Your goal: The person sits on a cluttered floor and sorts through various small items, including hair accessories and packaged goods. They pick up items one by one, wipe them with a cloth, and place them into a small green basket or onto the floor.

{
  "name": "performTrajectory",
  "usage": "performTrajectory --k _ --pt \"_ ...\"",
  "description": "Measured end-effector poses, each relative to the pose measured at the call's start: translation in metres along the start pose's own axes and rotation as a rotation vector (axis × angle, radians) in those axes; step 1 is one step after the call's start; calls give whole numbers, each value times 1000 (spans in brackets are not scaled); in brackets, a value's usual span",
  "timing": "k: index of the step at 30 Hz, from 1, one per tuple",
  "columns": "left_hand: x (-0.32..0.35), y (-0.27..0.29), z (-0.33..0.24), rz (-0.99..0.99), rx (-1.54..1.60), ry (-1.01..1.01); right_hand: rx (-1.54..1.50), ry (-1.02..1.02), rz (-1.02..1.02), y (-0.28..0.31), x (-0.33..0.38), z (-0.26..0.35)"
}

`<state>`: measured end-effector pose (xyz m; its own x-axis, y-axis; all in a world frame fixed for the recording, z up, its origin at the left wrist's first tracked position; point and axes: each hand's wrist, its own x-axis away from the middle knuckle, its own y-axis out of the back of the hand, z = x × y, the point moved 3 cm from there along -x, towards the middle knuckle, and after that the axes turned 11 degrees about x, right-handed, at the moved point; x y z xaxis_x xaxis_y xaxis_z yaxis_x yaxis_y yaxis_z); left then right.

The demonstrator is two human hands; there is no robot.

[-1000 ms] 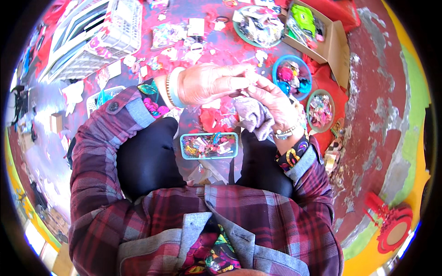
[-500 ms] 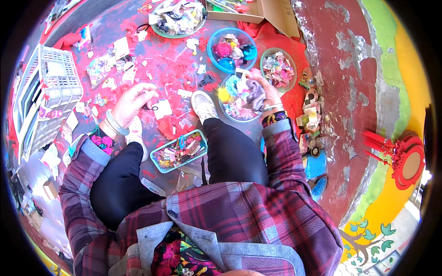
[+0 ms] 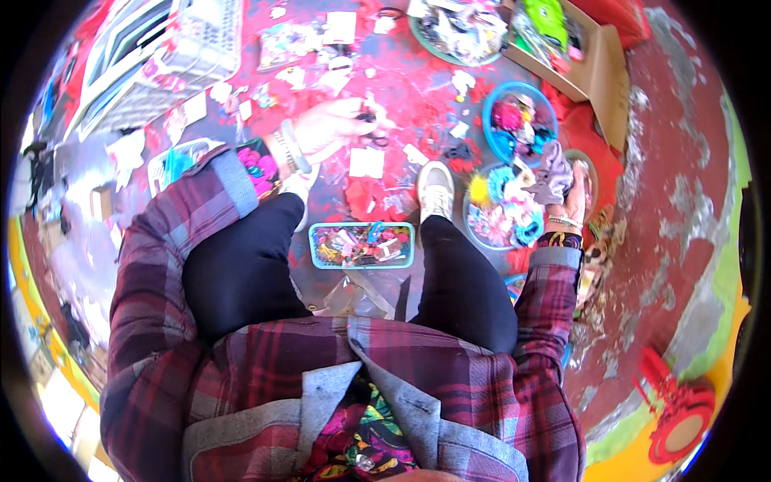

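A: Scissors, small and dark, sit in the left hand, out over the red floor beyond the rectangular blue tray that lies between the knees.

B: How are the fingers set on them?

A: Pinched together around the handle end, as far as I can tell; the blades are too small to make out. The piece looks stiff and light, probably metal, so the loops would be the safe place to take hold, away from the points.

B: And the other hand?

A: The right hand is off to the right of that tray, fingers closed on a soft grey-lilac cloth piece, over a round tray of fluffy coloured bits. That cloth looks limp and very light; it would fold and slip, so a pinch at an edge would suit it.

B: What else lies about?

A: Beyond the blue tray, a white shoe and scattered paper scraps. Farther out to the right, a round blue bowl of bright bits; far left, a white wire basket.
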<state>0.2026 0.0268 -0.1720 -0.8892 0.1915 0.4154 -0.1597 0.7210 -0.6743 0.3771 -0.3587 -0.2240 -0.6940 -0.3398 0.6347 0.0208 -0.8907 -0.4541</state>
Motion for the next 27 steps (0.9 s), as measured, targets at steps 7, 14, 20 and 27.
performTrajectory --k 7,14,20,27 --pt "6 -3 0 -71 90 43 434 469 183 -217 38 -20" --pt "18 -7 23 18 165 138 1692 1354 597 -284 85 -107" --pt "28 -6 15 290 -201 155 1257 419 467 -252 47 -121" --pt "29 14 -2 302 188 92 637 76 312 -246 24 -96"
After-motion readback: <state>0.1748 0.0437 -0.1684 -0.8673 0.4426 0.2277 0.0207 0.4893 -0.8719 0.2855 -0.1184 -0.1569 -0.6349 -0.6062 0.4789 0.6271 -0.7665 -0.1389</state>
